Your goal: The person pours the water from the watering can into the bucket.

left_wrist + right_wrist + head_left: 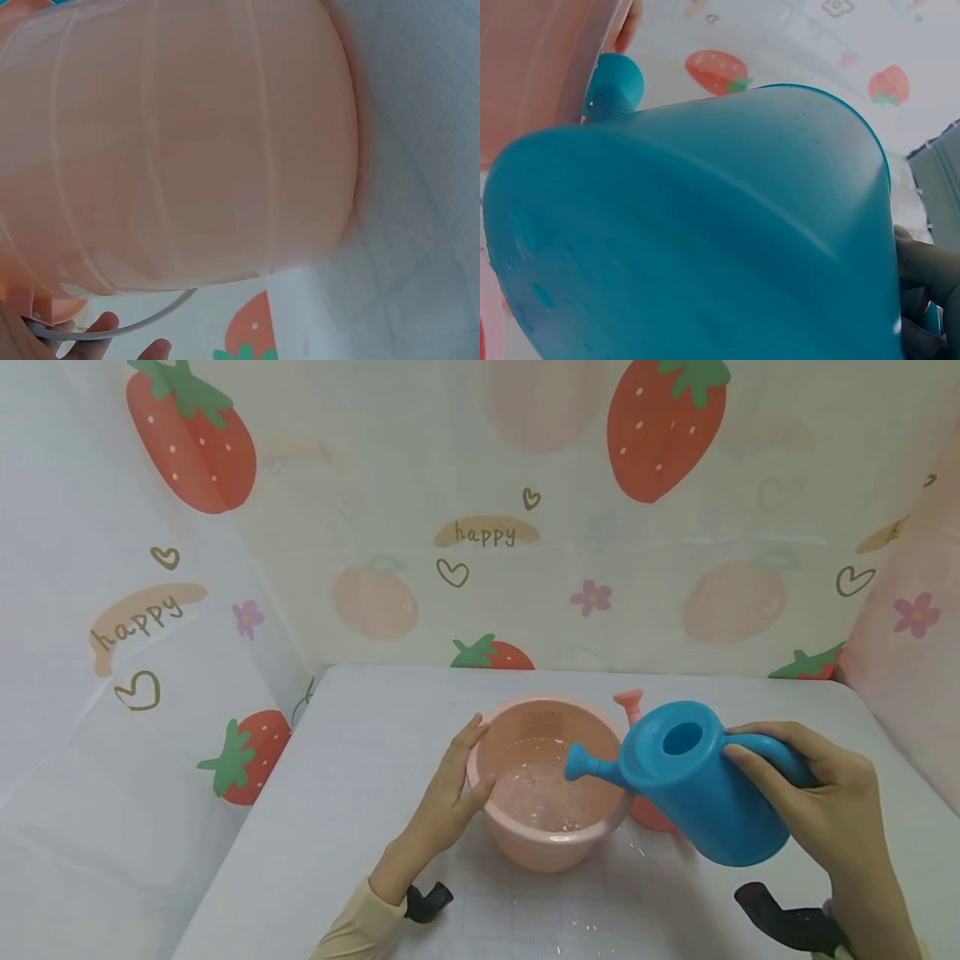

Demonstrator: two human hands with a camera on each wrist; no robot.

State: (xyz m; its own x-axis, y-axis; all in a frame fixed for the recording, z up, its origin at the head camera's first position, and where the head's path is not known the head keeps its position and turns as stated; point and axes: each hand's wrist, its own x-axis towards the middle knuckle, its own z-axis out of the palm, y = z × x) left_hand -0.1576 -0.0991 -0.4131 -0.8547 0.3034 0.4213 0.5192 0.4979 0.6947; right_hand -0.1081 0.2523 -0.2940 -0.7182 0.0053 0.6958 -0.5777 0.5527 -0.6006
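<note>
A pink plastic bucket [536,852] stands upright on the white table, with rippling water inside. My left hand [447,793] grips its left rim, thumb over the edge. In the left wrist view the bucket's side [202,142] fills most of the picture, and fingers [94,341] show beside its grey handle [142,324]. My right hand [821,789] holds a blue watering can [720,802] by its handle, up off the table. The can leans left, its spout [592,766] over the bucket's opening. In the right wrist view, the can's body [705,225] hides much of the scene.
Partly hidden behind the bucket and the blue can is a red-pink watering can [651,814]. Water drops dot the white table [525,927] in front of the bucket. A strawberry-print cloth [300,527] hangs along the back and sides.
</note>
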